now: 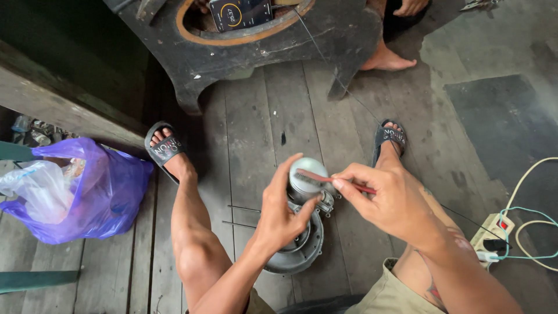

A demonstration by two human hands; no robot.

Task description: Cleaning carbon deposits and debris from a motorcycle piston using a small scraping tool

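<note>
We note the motor in dull grey metal, its cap smooth with a soft sheen. The brush has a glossy red plastic handle. The floor is weathered grey wood, matt and rough. The bag is thin purple plastic, crinkled and shiny. The sandals look like matt black rubber. The power strip is glossy white plastic.

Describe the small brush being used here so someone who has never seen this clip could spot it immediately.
Start at the wooden plank floor between the person's two sandalled feet, where the left hand grips a round grey metal motor part. Across its top lies the brush, pinched in the right hand. Its thin reddish handle is the only red item among the grey metal.
</note>
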